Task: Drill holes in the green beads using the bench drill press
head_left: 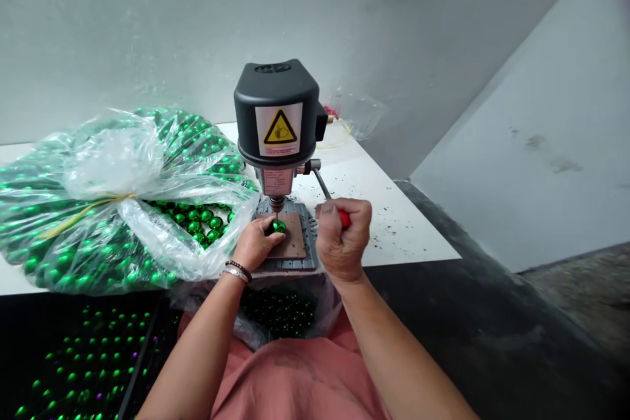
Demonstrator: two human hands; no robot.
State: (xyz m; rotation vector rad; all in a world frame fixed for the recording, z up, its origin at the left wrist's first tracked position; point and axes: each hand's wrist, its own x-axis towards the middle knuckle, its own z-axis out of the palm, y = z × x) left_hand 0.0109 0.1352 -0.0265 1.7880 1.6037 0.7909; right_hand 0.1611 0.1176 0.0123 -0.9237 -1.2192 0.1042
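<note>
- the green ball [279, 226] would probably have handled as a light, stiff thing; its glossy skin looked slippery, and it seemed likely to roll if left loose. it may have been a thin plastic that could crack or scuff, though the view did not settle that.
- the best place to take hold seemed to be low on its sides, with the crown left free and the fingertips kept away from the bit [276, 215].
- in looks, the ball was round, deep metallic green and mirror-bright, with pale glints on top.
- it sat directly below the chuck of the drill press [276, 111], on a brown pad [294, 246] over the machine's grey base [309, 262]. the bit reached down to its top; whether it had entered could not be told.
- the left hand [259, 240] pinched the ball between thumb and fingers, from the left of the drill press's column of parts.
- the right hand [343, 236], to the right of the drill press, was curled tightly around the red knob [344, 218] of its lever [322, 184].
- left of the drill press, a clear plastic bag [115, 157] full of similar balls lay on the white desk [418, 236]; dark shavings [374, 223] were scattered to its right.
</note>
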